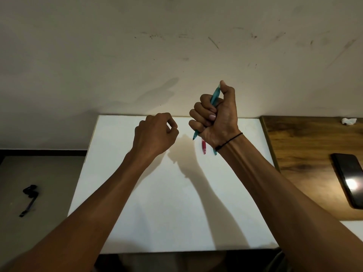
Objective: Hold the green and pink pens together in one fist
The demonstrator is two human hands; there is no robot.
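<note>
My right hand is raised above the white table and grips a teal pen in its fist, thumb pressed on the pen's top end and the tip sticking out below the little finger. A red pen lies on the table just under that hand, and the end of another teal pen shows beside it, mostly hidden by my wrist. My left hand hovers to the left of the right one with fingers curled; nothing shows in it.
A wooden desk adjoins the white table on the right, with a dark phone and a crumpled white scrap on it. A black strap lies on the floor at the left. A marked wall stands close behind.
</note>
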